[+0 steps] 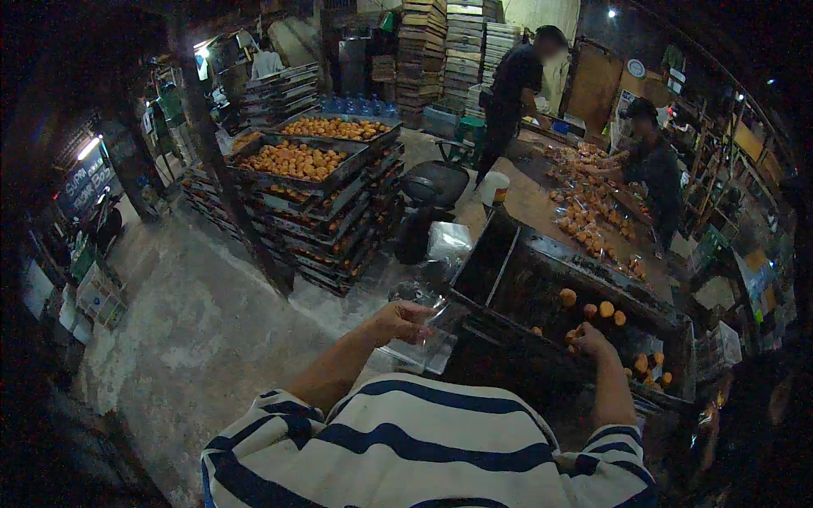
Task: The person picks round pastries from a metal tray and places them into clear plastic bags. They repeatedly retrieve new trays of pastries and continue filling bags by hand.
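My left hand (406, 322) pinches the mouth of a clear plastic bag (438, 309). Under that hand lies a flat pile of clear plastic bags (416, 355). My right hand (594, 341) reaches down into a dark metal tray (527, 311), its fingers closed on a small round browned pastry (573, 338). Beyond my fingers, several similar pastries (606, 309) lie loose on the tray floor. A further cluster of pastries (641, 363) sits in the near right corner, partly behind my forearm.
Left of me rise stacked metal trays (330, 222), the top ones full of pastries (295, 160). A slanting post (222, 159) stands before them. Beyond my tray, a table (517, 190) bears bagged pastries (584, 216); two people work there. A white bucket (495, 188) and black chair (432, 184) stand nearby.
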Available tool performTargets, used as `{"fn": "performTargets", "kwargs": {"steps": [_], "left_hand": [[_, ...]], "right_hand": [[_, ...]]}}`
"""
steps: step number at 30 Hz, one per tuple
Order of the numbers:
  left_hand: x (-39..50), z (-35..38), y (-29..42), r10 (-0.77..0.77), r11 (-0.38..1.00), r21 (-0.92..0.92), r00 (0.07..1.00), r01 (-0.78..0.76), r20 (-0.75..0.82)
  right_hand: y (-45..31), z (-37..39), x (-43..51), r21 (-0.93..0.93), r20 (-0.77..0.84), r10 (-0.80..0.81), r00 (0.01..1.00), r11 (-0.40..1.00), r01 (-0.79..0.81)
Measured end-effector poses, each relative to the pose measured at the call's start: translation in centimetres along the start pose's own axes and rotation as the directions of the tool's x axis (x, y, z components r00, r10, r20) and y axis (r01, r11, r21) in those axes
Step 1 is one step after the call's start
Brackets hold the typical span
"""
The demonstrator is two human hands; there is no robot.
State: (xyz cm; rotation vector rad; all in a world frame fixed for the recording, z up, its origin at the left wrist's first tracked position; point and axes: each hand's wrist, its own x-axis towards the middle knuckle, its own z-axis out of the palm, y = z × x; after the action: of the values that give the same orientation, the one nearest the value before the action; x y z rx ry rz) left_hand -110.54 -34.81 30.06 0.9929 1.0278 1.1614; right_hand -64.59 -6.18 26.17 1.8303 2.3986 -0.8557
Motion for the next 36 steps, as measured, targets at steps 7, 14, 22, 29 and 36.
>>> {"fn": "performTargets", "kwargs": {"steps": [7, 14, 22, 29, 36], "left_hand": [[-3.8, -1.2, 1.4, -0.075, 0.985, 0.153, 0.995, 0.084, -0.063], [-5.1, -2.2, -0.2, -0.100, 0.991, 0.075, 0.991, 0.107, -0.091], [-1.0, -1.0, -1.6, -0.029, 0.936, 0.351, 1.000, 0.026, 0.003], [5.4, 4.4, -2.2, 0.100, 0.557, 0.801, 0.975, -0.222, 0.201], [7.8, 7.8, -1.6, 0.141, 0.810, 0.515, 0.946, -0.280, 0.293]], "right_hand": [[0.7, -0.3, -0.2, -0.015, -0.006, 0.096, 0.995, 0.995, -0.096], [0.7, -1.2, -1.8, 0.013, 0.059, 0.038, 0.998, 0.999, -0.039], [-0.6, -1.7, -0.7, 0.580, -0.122, -0.342, 0.932, 0.738, 0.346], [-15.7, 0.3, -7.4, 0.506, -0.124, -0.780, 0.613, 0.482, 0.716], [-20.3, 0.7, -12.3, 0.423, 0.069, -0.678, 0.732, 0.684, 0.594]]}}
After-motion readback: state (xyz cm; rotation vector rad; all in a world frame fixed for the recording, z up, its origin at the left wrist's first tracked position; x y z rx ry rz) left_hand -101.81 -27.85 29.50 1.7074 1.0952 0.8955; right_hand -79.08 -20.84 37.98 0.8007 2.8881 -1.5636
